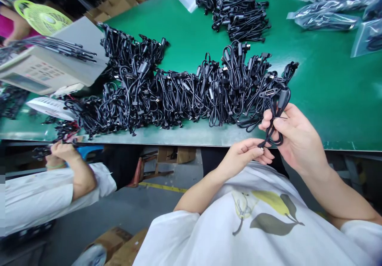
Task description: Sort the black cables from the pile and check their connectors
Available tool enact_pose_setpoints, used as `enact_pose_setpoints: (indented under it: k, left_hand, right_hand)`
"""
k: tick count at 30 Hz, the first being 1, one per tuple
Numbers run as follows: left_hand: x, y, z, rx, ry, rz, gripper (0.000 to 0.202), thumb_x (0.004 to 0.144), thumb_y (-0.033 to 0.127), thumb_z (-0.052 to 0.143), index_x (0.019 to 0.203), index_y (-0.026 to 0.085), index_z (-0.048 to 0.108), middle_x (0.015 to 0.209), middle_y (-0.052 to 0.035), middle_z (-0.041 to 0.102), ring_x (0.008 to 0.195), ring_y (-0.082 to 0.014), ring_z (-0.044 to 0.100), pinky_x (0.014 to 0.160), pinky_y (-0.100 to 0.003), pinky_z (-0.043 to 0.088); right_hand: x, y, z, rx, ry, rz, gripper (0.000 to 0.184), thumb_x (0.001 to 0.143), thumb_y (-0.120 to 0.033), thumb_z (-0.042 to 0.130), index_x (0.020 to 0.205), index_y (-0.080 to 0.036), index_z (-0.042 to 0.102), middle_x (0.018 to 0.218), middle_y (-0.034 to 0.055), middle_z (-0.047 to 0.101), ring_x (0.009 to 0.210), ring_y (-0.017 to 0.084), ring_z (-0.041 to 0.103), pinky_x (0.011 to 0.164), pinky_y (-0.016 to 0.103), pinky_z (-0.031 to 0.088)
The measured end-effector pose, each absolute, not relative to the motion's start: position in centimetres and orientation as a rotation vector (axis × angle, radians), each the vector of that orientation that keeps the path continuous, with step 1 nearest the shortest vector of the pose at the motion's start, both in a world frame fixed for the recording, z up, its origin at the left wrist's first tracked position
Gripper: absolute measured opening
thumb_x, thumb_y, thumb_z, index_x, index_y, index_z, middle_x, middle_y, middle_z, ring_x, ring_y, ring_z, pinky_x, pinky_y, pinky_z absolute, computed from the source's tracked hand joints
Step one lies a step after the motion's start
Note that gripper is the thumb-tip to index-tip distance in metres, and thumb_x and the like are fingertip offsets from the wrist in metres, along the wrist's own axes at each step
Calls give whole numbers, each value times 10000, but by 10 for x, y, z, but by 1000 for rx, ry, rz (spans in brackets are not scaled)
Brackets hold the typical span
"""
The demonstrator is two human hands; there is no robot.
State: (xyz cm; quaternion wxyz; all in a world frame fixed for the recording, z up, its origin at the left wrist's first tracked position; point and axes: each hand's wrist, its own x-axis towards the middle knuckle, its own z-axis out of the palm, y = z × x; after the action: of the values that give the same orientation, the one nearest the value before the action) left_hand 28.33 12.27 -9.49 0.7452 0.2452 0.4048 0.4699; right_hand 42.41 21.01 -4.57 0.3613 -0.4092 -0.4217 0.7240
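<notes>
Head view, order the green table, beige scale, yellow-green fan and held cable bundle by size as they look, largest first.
Green table
Beige scale
Yellow-green fan and held cable bundle: too alike to rank.

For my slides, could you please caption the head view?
Left hand and right hand hold a coiled black cable near cable bundles on a green table.

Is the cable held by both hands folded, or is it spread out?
Folded: the black cable is gathered in loops at the right hand, and the left hand holds its lower part.
</notes>
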Motion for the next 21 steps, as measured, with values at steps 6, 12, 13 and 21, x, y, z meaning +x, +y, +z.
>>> enact_pose_setpoints:
  k: [6, 12, 13, 21]
  left_hand:
    - [279, 120, -104, 878, 1038, 1001, 447, 946, 480, 695, 1229, 135, 668, 1013, -117, 770, 867, -186, 747, 828, -321, 597]
    - [270, 136, -114, 2016, 1876, 829, 436, 1025, 406, 579, 1391, 169, 560, 1336, -147, 684, 1217, -256, 637, 1057, -412, 515]
    - [272, 142, -116, 2136, 1954, 695, 462, 1018, 391, 592, 1415, 160, 537, 1359, -153, 668, 1238, -269, 625, 1047, -415, 514]
    - [279, 164, -115, 2051, 1855, 389, 186, 1029, 274, 544, 1158, 168, 626, 1091, -85, 645, 953, -206, 642, 850, -335, 509]
  right_hand:
    - [439, 225, -53, -914, -1020, 1998, 191, 827, -317, 749, 943, -292, 600, 779, -16, 433, 592, 132, 423, 455, 261, 351]
    - [482, 248, -76, -886, -893, 1934, 214, 800, -294, 829, 765, -247, 623, 634, -83, 210, 446, 54, 70, 396, 245, 115]
    - [486, 249, -79, -901, -877, 1942, 151, 826, -312, 813, 826, -248, 677, 620, -89, 210, 426, 44, 89, 389, 237, 122]
    - [505, 228, -114, -1190, -1203, 2117, 382, 852, -553, 791, 978, -194, 819, 855, 78, 743, 629, 173, 698, 560, 283, 587]
